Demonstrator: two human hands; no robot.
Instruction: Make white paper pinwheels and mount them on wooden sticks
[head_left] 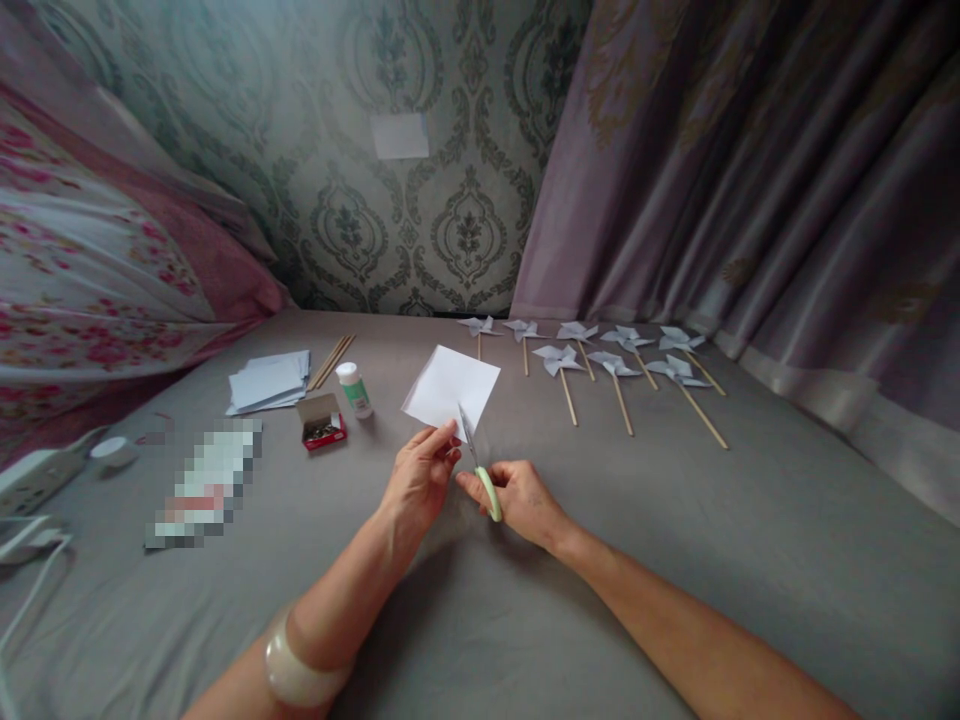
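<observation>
A white square of paper [454, 385] is held up in front of me, one corner toward my body. My left hand [424, 465] pinches that near corner between thumb and fingers. Scissors with pale green handles [489, 492] are gripped in my right hand [521, 500], its fingers through the loops. The metal blades point up and away, lying at the paper's near edge beside my left fingertips. How far the blades have entered the paper I cannot make out.
Several paper pinwheels on sticks [559, 362] lie at the back right. On the left are a stack of paper [268, 382], wooden sticks [331, 362], a white-capped bottle [354, 390], a small red box of metal pieces [323, 430], a blurred flat object [206, 485] and a power strip [37, 480].
</observation>
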